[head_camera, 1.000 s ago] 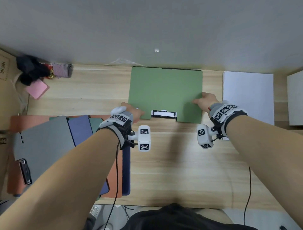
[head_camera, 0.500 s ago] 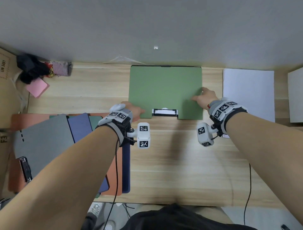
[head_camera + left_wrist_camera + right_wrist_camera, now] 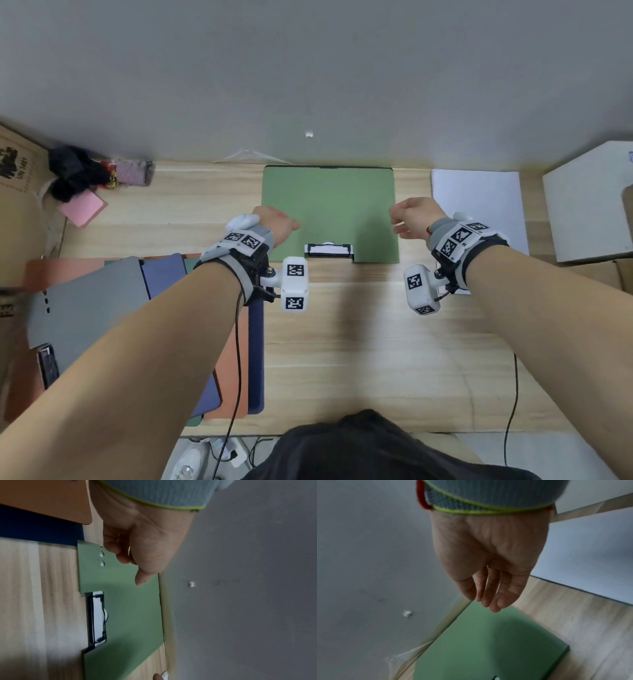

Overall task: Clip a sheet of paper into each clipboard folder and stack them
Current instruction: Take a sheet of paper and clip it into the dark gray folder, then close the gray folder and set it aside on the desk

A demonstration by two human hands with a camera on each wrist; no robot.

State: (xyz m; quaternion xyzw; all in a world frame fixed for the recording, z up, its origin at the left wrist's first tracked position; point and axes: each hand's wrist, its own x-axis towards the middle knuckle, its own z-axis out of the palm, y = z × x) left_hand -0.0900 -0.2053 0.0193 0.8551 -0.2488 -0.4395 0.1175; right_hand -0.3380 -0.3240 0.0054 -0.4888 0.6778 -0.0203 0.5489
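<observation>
A closed green clipboard folder lies flat at the back middle of the wooden table, its far edge at the wall. Its black clip with white paper under it shows in a notch on the near edge. My left hand hovers at the folder's near left corner, fingers loosely curled and holding nothing; the left wrist view shows this hand over the green cover. My right hand hangs just above the folder's right edge. In the right wrist view its fingers are relaxed and empty above the folder.
A fanned pile of folders lies at the left: grey on top, blue, orange and navy below. White paper sheets lie right of the green folder, a white box beyond them. Pink notes and dark clutter sit back left.
The green folder slid back to the wall under both hands. Both hands have since lifted off it, the right one rising above the right edge.
</observation>
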